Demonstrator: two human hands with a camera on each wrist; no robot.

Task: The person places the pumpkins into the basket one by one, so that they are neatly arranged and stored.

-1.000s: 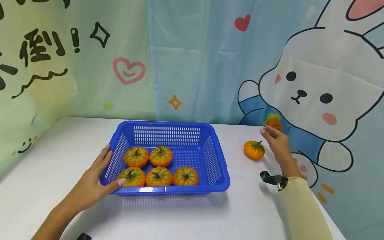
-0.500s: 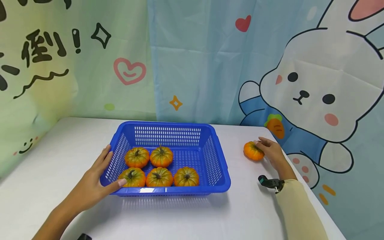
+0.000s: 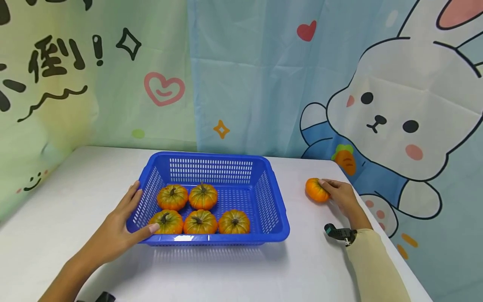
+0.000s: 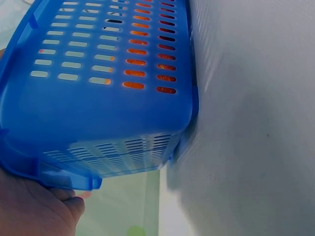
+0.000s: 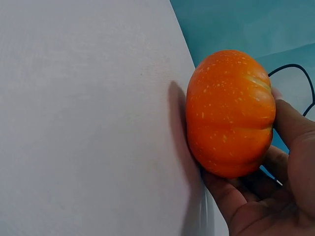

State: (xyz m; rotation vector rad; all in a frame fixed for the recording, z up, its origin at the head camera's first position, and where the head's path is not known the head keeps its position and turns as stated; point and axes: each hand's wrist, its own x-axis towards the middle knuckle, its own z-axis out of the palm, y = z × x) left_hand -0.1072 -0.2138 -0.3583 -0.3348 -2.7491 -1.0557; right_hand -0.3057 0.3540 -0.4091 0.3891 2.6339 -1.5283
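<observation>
My right hand (image 3: 342, 198) grips a small orange pumpkin (image 3: 315, 191) on the white table, to the right of the basket. In the right wrist view the thumb lies on the stem side of the pumpkin (image 5: 229, 115) and the other fingers reach round its edge, close over the table. A blue plastic basket (image 3: 269, 237) with slotted walls holds several orange-green pumpkins (image 3: 200, 222). Holding its near left corner is my left hand (image 3: 115, 228), thumb over the front rim and fingers along the left side. In the left wrist view, part of that hand (image 4: 39, 206) shows at the basket rim.
A white table (image 3: 241, 277) runs back to a printed cloth backdrop (image 3: 249, 75) with a cartoon rabbit (image 3: 396, 109). The table's right edge passes close beside the right hand. A black wrist device (image 3: 339, 233) sits at the right sleeve.
My right hand has come down and left from above the table's back right and taken hold of the lone pumpkin, which is now tilted. The left hand and basket stay in place.
</observation>
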